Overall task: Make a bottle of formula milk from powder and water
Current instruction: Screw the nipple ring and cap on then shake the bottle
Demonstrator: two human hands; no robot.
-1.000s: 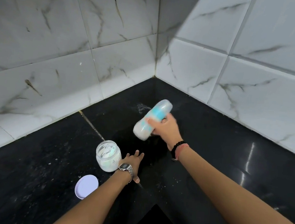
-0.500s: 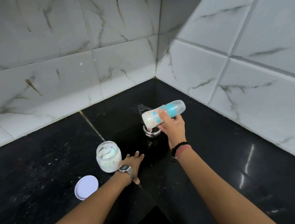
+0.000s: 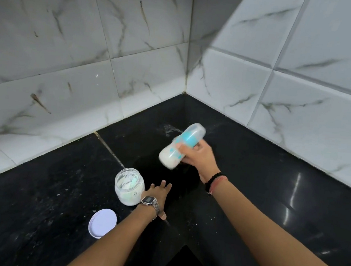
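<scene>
Swung from near-level back to a steep tilt, base down-left, the capped bottle [image 3: 179, 148] of milky liquid sits gripped in the right hand [image 3: 199, 156] above the black counter [image 3: 272, 183], evidently mid-shake to mix, while the left hand [image 3: 158, 195] rests flat beside the open powder jar [image 3: 129, 189].

- The counter [image 3: 272, 183] is black stone, smooth and shiny.
- The wall tiles [image 3: 72, 39] are white, glossy, with grey marble lines.
- The bottle [image 3: 179, 148] is see-through plastic.
- At 7 o'clock from it, the jar [image 3: 129, 189] looks like clear glass.
- The lid [image 3: 103, 223] is matt white plastic.
- The watch [image 3: 149, 201] is shiny metal.
</scene>
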